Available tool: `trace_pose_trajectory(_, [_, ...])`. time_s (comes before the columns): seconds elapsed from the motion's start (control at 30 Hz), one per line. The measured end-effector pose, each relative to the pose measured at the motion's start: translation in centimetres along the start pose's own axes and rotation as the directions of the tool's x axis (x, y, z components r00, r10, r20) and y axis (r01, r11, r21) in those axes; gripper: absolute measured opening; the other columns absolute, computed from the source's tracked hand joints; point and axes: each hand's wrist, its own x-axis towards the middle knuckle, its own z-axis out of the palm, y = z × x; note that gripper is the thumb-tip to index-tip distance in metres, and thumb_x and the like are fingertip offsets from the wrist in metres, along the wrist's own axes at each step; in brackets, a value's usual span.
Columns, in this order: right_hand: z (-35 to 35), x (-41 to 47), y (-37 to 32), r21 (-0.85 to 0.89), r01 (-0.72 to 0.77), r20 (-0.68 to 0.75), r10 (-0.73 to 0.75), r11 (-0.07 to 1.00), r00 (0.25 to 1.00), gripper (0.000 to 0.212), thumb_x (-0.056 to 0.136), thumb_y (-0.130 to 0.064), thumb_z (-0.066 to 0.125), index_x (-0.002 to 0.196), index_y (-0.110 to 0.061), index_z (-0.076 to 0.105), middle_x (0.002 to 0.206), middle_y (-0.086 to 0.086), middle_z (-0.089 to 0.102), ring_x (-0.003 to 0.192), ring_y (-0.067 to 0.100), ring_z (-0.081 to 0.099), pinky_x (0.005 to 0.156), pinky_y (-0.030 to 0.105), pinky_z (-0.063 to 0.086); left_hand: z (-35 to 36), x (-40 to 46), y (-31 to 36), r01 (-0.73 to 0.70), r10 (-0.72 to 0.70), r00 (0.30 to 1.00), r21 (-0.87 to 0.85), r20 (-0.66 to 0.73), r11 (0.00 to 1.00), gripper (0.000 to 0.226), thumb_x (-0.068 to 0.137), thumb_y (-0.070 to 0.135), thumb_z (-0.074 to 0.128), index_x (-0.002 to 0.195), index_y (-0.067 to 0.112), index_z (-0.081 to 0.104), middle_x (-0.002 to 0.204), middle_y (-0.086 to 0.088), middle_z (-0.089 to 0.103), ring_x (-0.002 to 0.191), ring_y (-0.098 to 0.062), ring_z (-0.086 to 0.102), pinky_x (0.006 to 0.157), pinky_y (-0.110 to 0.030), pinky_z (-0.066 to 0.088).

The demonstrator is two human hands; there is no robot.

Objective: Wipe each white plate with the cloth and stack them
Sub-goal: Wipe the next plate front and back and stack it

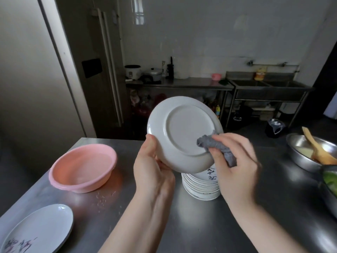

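Observation:
A white plate is held up, tilted with its underside facing me, above the steel table. My left hand grips its lower left rim. My right hand holds a bunched grey cloth pressed against the plate's lower right underside. Directly below stands a stack of several white plates with dark writing on the top one. Another white plate with a purple flower print lies flat at the table's near left corner.
A pink plastic basin sits on the steel table left of centre. At the right edge are a metal bowl with a wooden spatula and a pan with green vegetables. A counter and sink line the far wall.

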Motion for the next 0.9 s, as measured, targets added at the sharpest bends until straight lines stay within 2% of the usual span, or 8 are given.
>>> trace_pose_trajectory(0.13, [1.5, -1.8, -2.3, -0.037, 0.251, 0.142, -0.244, 0.967, 0.959, 0.026, 0.073, 0.003, 0.071, 0.096, -0.009, 0.076, 0.098, 0.004, 0.066, 0.094, 0.020, 0.059, 0.089, 0.029, 0.048, -0.3, -0.7, -1.1, -0.007, 0.003, 0.994, 0.032, 0.113, 0.999, 0.030, 0.098, 0.024, 0.051, 0.103, -0.005, 0.057, 0.095, -0.019, 0.066, 0.083, -0.030, 0.065, 0.062, -0.030, 0.055])
trace_pose_trajectory(0.23, [2.5, -1.0, -3.6, 0.000, 0.257, 0.139, -0.254, 0.967, 0.957, 0.024, 0.074, 0.002, 0.071, 0.095, -0.009, 0.076, 0.097, 0.004, 0.067, 0.094, 0.020, 0.059, 0.090, 0.027, 0.048, -0.3, -1.1, -1.9, -0.036, 0.031, 0.994, 0.051, 0.108, 0.998, 0.014, 0.098, 0.018, 0.050, 0.092, 0.007, 0.055, 0.095, -0.015, 0.048, 0.086, -0.030, 0.049, 0.065, -0.029, 0.049])
trace_pose_trajectory(0.37, [2.8, -1.1, -3.5, 0.032, 0.335, 0.163, -0.335, 0.942, 0.928, 0.021, 0.080, 0.002, 0.070, 0.097, -0.009, 0.076, 0.099, 0.006, 0.067, 0.094, 0.023, 0.059, 0.087, 0.031, 0.049, -0.7, -1.1, -1.6, -0.055, 0.053, 0.991, 0.011, 0.127, 0.998, 0.019, 0.097, 0.020, 0.053, 0.089, 0.004, 0.061, 0.092, -0.019, 0.055, 0.084, -0.030, 0.059, 0.063, -0.028, 0.054])
trace_pose_trajectory(0.47, [1.8, -2.4, -1.6, 0.053, 0.397, 0.142, -0.400, 0.916, 0.905, 0.017, 0.083, 0.002, 0.068, 0.095, -0.007, 0.076, 0.101, 0.008, 0.067, 0.096, 0.023, 0.059, 0.084, 0.034, 0.050, -0.6, -1.1, -0.8, -0.126, 0.115, 0.987, 0.094, 0.108, 0.988, 0.030, 0.092, 0.028, 0.058, 0.100, 0.000, 0.065, 0.106, -0.032, 0.063, 0.100, -0.044, 0.065, 0.078, -0.041, 0.055])
trace_pose_trajectory(0.53, [1.1, -2.8, -0.1, 0.024, 0.349, 0.092, -0.350, 0.937, 0.932, 0.018, 0.085, 0.000, 0.063, 0.095, -0.009, 0.076, 0.101, 0.006, 0.066, 0.097, 0.021, 0.058, 0.085, 0.032, 0.049, -0.5, -1.1, -0.5, -0.200, 0.182, 0.975, 0.139, 0.129, 0.970, 0.028, 0.095, 0.025, 0.056, 0.105, 0.001, 0.065, 0.104, -0.025, 0.068, 0.097, -0.038, 0.068, 0.078, -0.038, 0.055])
trace_pose_trajectory(0.67, [0.4, -1.3, 1.9, 0.051, 0.039, -0.042, -0.037, 0.998, 0.998, 0.024, 0.078, -0.002, 0.067, 0.100, -0.013, 0.071, 0.102, 0.006, 0.063, 0.096, 0.015, 0.060, 0.091, 0.020, 0.044, -0.2, -1.5, 0.3, -0.287, 0.255, 0.940, 0.120, 0.227, 0.950, 0.013, 0.086, 0.023, 0.060, 0.083, 0.010, 0.063, 0.075, 0.002, 0.064, 0.067, -0.012, 0.060, 0.055, -0.018, 0.049])
trace_pose_trajectory(0.8, [-0.6, 2.3, 2.9, 0.183, -0.193, -0.081, 0.211, 0.964, 0.974, 0.030, 0.081, 0.005, 0.066, 0.102, -0.018, 0.067, 0.104, 0.005, 0.062, 0.099, 0.021, 0.063, 0.093, 0.033, 0.049, -0.8, -2.0, 0.0, -0.322, 0.268, 0.914, 0.144, 0.306, 0.936, 0.011, 0.085, 0.023, 0.067, 0.081, 0.013, 0.067, 0.077, -0.001, 0.064, 0.068, -0.013, 0.059, 0.057, -0.018, 0.048])
trace_pose_trajectory(0.9, [-0.9, 3.6, 2.8, 0.159, -0.184, -0.044, 0.193, 0.970, 0.980, 0.027, 0.081, -0.001, 0.069, 0.101, -0.020, 0.069, 0.102, 0.001, 0.065, 0.099, 0.014, 0.064, 0.092, 0.023, 0.047, -1.9, -1.7, -0.8, -0.307, 0.245, 0.924, 0.188, 0.295, 0.933, 0.009, 0.081, 0.022, 0.071, 0.079, 0.014, 0.069, 0.077, -0.002, 0.065, 0.069, -0.013, 0.059, 0.060, -0.019, 0.048])
